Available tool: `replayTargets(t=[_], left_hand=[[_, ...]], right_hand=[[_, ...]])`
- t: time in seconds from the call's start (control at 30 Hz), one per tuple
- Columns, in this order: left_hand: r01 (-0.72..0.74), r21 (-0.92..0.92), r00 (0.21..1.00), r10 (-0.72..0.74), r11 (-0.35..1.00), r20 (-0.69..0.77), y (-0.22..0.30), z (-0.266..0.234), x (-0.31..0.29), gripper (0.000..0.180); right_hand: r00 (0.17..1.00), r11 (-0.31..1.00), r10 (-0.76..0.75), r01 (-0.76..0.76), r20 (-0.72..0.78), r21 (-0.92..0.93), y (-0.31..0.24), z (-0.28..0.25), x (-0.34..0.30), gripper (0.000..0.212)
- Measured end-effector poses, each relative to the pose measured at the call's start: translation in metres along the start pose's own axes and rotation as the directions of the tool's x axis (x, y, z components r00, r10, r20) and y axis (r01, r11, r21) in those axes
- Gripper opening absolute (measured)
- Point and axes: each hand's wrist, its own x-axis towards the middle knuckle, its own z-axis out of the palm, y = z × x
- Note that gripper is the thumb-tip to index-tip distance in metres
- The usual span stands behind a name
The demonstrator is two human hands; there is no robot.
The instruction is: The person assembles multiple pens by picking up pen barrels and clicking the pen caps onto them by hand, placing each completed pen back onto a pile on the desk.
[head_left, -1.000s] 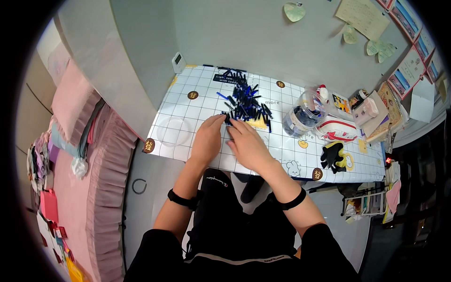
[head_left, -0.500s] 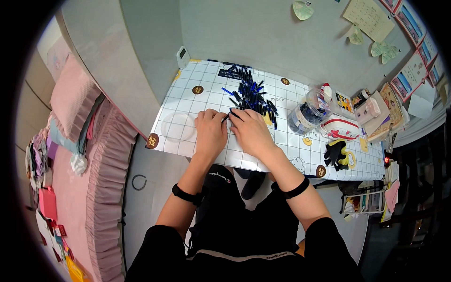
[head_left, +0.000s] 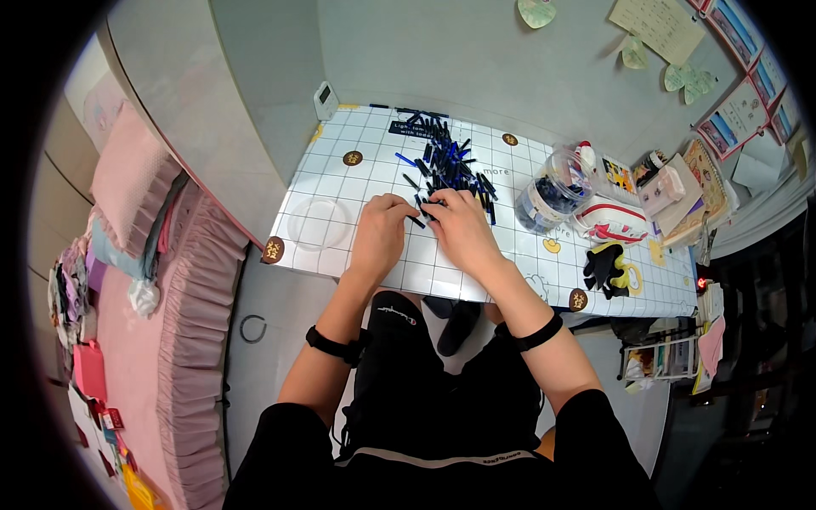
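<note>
On the table lies a loose pile of short, thin black and blue sticks that look like ink cartridges. My left hand is at the pile's near edge, its thumb and fingers pinched together at a dark stick. Close beside it, my right hand has its fingers curled down over another dark stick at the edge of the pile; the fingers partly hide it. The fingertips of both hands nearly meet.
A clear plastic jar of dark pieces stands right of the pile. A round clear lid lies at left. Farther right are a white and red pouch and a black and yellow item. A small white device stands at the back left corner.
My fingertips have moved slightly apart, and a dark stick now shows between my hands. The whole view has shifted a little.
</note>
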Motion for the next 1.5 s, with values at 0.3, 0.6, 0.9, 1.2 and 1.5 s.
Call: replayTargets(t=[0.3, 0.6, 0.9, 1.2, 1.5], left_hand=[[0.009, 0.05, 0.998, -0.006, 0.999, -0.066, -0.001, 0.001, -0.004, 0.021], [-0.025, 0.126, 1.0, 0.026, 0.992, -0.007, 0.002, 0.001, -0.004, 0.022], [0.019, 0.214, 0.996, -0.037, 0.977, 0.08, 0.007, -0.013, -0.014, 0.01], [0.049, 0.087, 0.994, -0.057, 0.995, 0.091, 0.007, -0.019, -0.009, 0.023], [0.013, 0.173, 0.99, -0.036, 0.985, 0.134, 0.009, -0.013, 0.004, 0.029]], right_hand=[[0.999, 0.999, -0.035, 0.035, 0.008, 0.014, -0.001, 0.001, 0.003, 0.019], [0.987, 0.987, -0.162, 0.162, 0.025, -0.007, 0.004, 0.007, 0.013, 0.019], [0.977, 0.98, -0.2, 0.2, 0.069, 0.006, 0.012, 0.008, 0.016, 0.014], [0.978, 0.964, -0.188, 0.201, -0.09, 0.171, 0.006, 0.005, 0.02, 0.011], [0.996, 0.992, 0.086, -0.084, -0.017, 0.096, 0.007, -0.014, 0.009, 0.013]])
